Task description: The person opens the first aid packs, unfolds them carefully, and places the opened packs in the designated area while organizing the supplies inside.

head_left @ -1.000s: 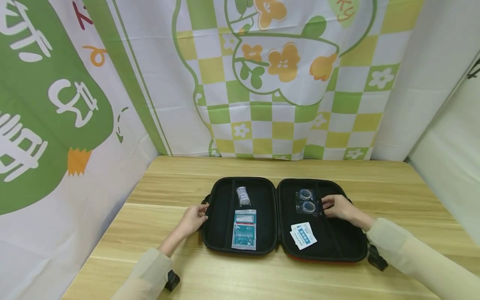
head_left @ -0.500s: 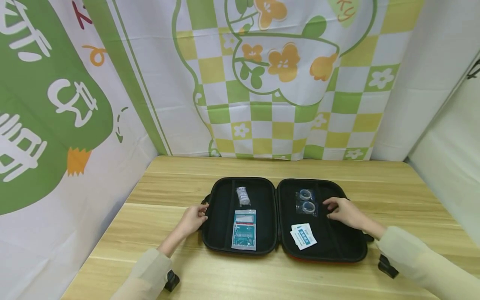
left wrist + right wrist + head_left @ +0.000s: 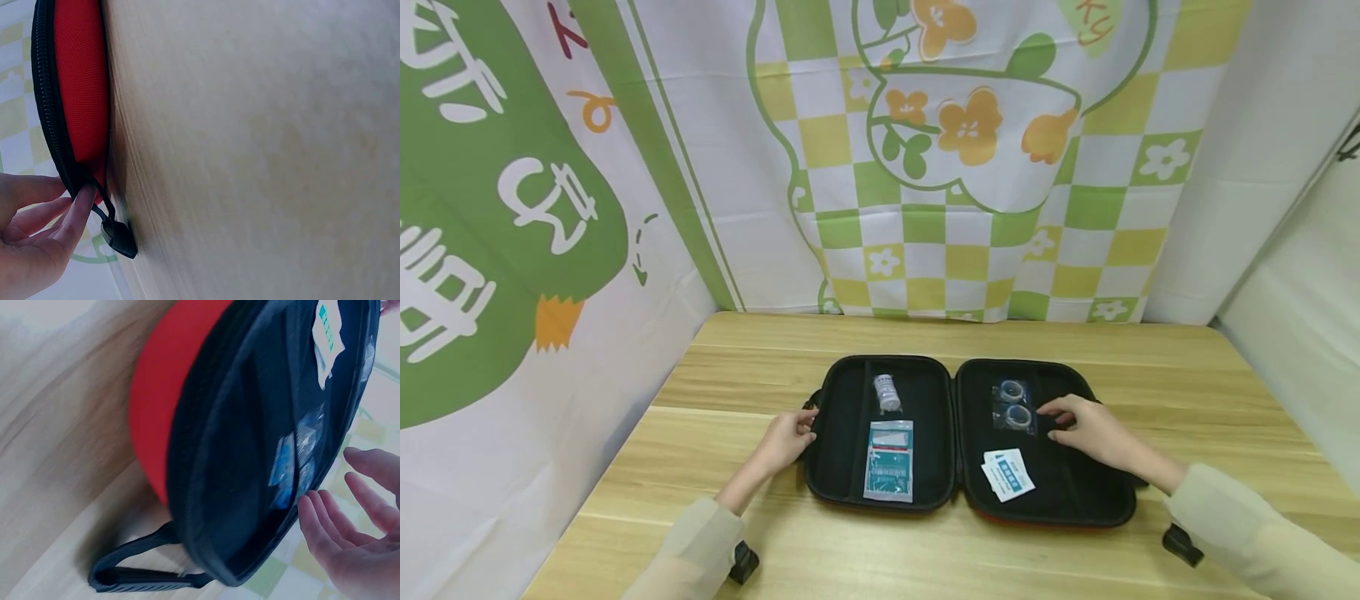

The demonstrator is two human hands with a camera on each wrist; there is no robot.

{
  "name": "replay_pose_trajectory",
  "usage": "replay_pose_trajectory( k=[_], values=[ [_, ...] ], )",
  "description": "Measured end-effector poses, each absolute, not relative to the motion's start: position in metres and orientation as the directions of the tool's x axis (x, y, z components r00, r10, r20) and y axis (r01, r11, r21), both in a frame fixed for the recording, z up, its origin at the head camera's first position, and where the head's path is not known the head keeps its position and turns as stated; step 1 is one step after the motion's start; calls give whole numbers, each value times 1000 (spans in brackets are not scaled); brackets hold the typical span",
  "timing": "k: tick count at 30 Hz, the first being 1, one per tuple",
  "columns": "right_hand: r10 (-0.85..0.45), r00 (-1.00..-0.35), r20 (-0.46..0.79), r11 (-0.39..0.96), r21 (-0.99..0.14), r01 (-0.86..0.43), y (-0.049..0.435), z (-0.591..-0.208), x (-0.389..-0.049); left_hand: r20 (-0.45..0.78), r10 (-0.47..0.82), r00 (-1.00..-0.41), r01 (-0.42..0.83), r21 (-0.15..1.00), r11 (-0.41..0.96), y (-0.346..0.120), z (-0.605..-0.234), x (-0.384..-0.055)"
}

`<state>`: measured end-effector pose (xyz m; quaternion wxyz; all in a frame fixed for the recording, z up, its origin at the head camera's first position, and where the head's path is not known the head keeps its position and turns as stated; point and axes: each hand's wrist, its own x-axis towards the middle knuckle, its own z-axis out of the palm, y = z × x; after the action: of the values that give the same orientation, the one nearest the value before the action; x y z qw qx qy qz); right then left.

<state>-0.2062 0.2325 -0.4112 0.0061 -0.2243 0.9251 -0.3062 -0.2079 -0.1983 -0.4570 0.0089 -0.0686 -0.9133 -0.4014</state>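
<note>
A zippered case (image 3: 932, 425), black inside and red outside, lies spread open on the table. My left hand (image 3: 786, 439) pinches its left edge; in the left wrist view the fingertips sit at the zipper (image 3: 49, 106), beside a black zipper pull (image 3: 119, 237). Over the right half, my right hand (image 3: 1090, 427) hovers with relaxed, parted fingers holding nothing, just right of two bagged tape rolls (image 3: 1018, 417). White sachets (image 3: 1010, 475) lie below these. In the left half are a wrapped white roll (image 3: 887, 392) and a teal-and-clear packet (image 3: 889, 479).
The wooden table (image 3: 1015, 567) runs under the case. A patterned curtain (image 3: 925, 225) hangs behind it, with a white cloth wall on each side. In the right wrist view a black handle strap (image 3: 150, 540) sticks out from the case's right side.
My right hand has let go at the tape rolls, drawn back to the right, and then come slightly left again. The left hand stays on the case edge.
</note>
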Motion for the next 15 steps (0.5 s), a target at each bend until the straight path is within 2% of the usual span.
replay_pose_trajectory(
  k=[4, 15],
  values=[
    [-468, -873, 133, 683, -573, -453, 226, -409, -202, 54, 124, -991, 124, 733, 669, -199, -458, -208],
    [-620, -784, 31, 608, -613, -505, 209, -407, -194, 57, 126, -990, 128, 723, 679, -199, -459, -208]
  ],
)
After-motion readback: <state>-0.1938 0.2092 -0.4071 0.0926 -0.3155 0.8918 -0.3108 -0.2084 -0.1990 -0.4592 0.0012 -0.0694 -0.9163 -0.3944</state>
